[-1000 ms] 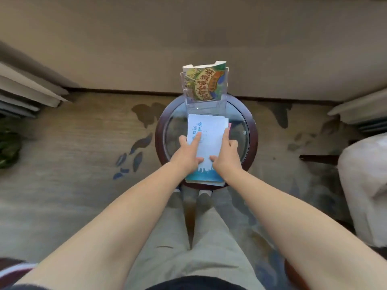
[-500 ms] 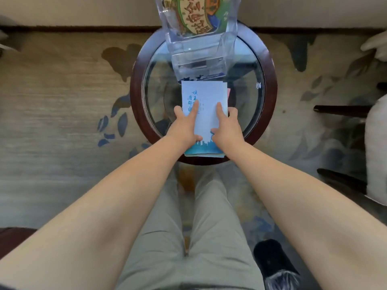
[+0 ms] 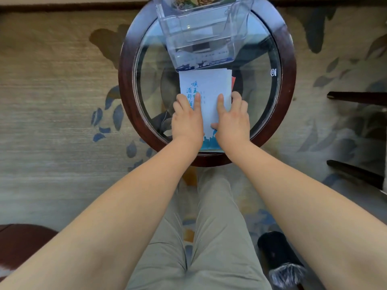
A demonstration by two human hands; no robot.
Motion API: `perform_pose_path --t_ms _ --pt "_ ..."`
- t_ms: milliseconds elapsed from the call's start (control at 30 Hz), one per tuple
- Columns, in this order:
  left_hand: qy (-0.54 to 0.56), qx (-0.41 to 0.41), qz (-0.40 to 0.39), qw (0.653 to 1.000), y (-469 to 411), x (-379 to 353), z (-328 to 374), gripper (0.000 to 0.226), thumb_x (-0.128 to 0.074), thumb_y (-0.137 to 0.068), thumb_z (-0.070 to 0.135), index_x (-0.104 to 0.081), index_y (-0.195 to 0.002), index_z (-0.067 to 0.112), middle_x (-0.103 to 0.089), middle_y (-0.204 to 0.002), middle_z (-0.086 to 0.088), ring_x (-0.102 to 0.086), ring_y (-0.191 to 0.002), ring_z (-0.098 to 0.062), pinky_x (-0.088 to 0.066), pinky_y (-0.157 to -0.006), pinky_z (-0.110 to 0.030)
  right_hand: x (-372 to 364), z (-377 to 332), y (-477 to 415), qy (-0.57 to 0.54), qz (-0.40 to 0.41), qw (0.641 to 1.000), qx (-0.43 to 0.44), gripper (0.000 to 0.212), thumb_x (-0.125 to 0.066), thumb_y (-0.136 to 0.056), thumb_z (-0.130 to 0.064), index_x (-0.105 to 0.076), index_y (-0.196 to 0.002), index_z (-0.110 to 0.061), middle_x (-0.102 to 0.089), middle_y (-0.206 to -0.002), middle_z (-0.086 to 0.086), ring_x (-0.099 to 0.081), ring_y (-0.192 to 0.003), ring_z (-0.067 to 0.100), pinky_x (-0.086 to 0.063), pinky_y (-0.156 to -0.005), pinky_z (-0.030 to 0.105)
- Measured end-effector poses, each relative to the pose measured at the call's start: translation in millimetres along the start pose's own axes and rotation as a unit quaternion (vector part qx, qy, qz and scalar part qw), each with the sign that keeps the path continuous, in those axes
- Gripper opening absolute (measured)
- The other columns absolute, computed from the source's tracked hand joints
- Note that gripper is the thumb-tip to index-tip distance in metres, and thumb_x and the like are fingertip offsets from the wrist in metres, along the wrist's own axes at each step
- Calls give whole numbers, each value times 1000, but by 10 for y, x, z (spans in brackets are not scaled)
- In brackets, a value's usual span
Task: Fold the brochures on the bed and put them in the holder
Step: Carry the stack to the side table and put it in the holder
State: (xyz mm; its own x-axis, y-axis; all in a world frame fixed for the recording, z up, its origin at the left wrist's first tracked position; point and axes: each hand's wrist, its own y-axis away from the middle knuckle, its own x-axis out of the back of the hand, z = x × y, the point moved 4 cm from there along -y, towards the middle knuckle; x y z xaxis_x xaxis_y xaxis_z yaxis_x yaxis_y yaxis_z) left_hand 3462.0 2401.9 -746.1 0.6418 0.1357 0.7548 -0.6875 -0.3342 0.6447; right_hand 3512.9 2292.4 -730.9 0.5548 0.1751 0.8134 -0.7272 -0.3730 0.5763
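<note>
Both hands, left hand [image 3: 187,118] and right hand [image 3: 232,120], press flat on the brochure [image 3: 206,91].

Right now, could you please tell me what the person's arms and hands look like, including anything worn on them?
Both forearms are bare, with no sleeves in view. The left hand and right hand wear no gloves; no rings, watch or bracelets show.

Left hand [image 3: 187,120], right hand [image 3: 231,120] flat on folded brochure [image 3: 206,88], glass table [image 3: 263,84], below clear holder [image 3: 201,36].
</note>
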Motion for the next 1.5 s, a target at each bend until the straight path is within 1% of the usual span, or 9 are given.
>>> perform_pose_path --t_ms 133,400,533,700,833,967,1200,1333,1500 --pt "76 10 -35 996 -24 -31 5 118 -82 -86 37 8 -163 27 -6 -156 -25 -38 -122 -31 -52 -91 -37 24 -86 -38 9 -51 999 -4 110 -75 -88 -53 -9 -164 -10 8 -169 18 -30 -139 34 -42 -110 37" --pt "120 -16 -49 991 -42 -10 -105 113 -80 -88 24 5 -163 30 -9 -153 -20 -39 -121 -29 -51 -92 -36 -40 -35 -43 -42 -49 998 -11 111 -78 -87 -49 -7 -165 -13 10 -170 14 -33 -132 34 -41 -109 38" --pt "383 24 -12 923 -1 155 -333 68 -70 -92 12 -44 -153 27 -32 -137 -8 -48 -121 -24 -47 -103 -33 -40 29 5 -170 -22 984 -45 115 -91 -77 -31 -15 -163 -23 1 -167 13 -29 -141 35 -44 -111 40" --pt "476 17 50 878 156 456 -336 64 -72 -87 4 -39 -137 25 -44 -134 -8 -52 -108 -17 -46 -90 -31 45 111 50 -264 -6 960 -87 140 -92 -71 -25 13 -163 -25 -32 -148 15 -40 -134 34 -42 -106 40" --pt "466 -14 68 882 297 793 -343 81 -72 -88 8 -19 -146 31 -50 -133 -9 -57 -113 -27 -52 -91 -48 278 155 210 -302 31 946 -116 136 -87 -78 -32 20 -161 -26 -44 -136 15 -47 -126 35 -44 -101 43" --pt "402 -38 136 905 503 1255 -446 104 -72 -92 32 9 -153 55 -61 -120 -4 -63 -105 -26 -55 -83 -47 694 201 308 -367 80 921 -107 93 -59 -101 -27 10 -164 -27 -57 -137 16 -59 -119 35 -49 -99 44" --pt "451 -69 235 858 658 2297 -763 57 -78 -87 26 -49 -136 29 -60 -125 -1 -58 -115 -20 -54 -94 -45 1865 103 243 -418 168 892 -17 65 -61 -99 -16 -21 -145 -40 -59 -114 0 -65 -101 24 -60 -80 45" --pt "379 -110 281 875 674 2944 -825 36 -70 -89 9 -66 -124 16 -63 -120 -8 -59 -112 -28 -53 -93 -43 2540 65 248 -385 237 888 80 94 -67 -89 2 -15 -148 -49 -54 -128 3 -58 -98 14 -50 -67 5" --pt "340 -101 323 878 644 3396 -931 13 -65 -88 7 -65 -100 8 -53 -96 -7 -56 -89 -32 -50 -74 -44 3160 -81 163 -255 257 919 158 75 -58 -90 6 -40 -144 -43 -46 -121 3 -59 -96 29 -59 -75 43"
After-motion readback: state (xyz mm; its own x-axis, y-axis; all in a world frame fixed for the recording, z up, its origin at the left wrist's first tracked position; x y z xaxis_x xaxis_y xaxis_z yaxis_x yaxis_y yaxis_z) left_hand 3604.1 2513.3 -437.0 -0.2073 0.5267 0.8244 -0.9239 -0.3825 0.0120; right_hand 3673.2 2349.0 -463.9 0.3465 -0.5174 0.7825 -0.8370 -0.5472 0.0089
